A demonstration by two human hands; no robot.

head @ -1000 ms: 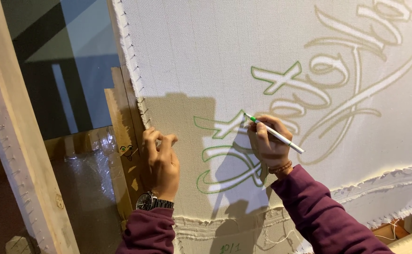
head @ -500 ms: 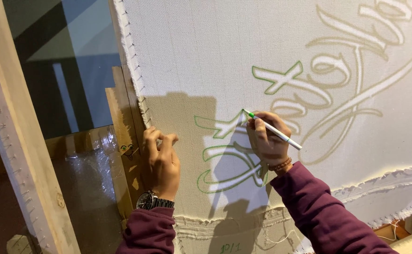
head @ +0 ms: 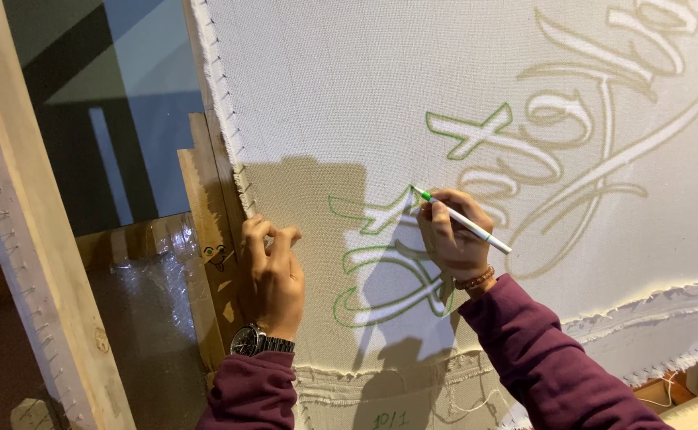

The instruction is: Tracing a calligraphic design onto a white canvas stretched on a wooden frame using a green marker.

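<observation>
Tracing on stretched cloth, seen from the head camera. Right hand (head: 454, 237) is closed in a writing grip round a slim white marker with a green tip (head: 462, 220); the tip touches the pale canvas (head: 349, 95) just above and to the left of that hand's knuckles, at the upper edge of the green outlines (head: 381, 263). Left hand (head: 273, 275) is curled, fingertips pressed against the cloth near its frayed left edge, holding nothing, with a wristwatch (head: 252, 341) at the cuff of the maroon sleeve.

The marker is judged light, rigid and smooth (best held low on the barrel, near the tip, as it is here). The canvas looks woven and somewhat yielding, pinned by a row of nails along the wooden frame (head: 205, 175) beside the left hand, so light pressure suits it.

Up and to the right of the right hand lies a pale flowing ornamental pattern (head: 604, 119), unlined apart from one green-edged figure. Left of the left hand, a small drawn face (head: 216, 255) marks the wood, beside a sheet of clear plastic wrap (head: 142, 295). Below both wrists, small green handwriting sits on the hem.
</observation>
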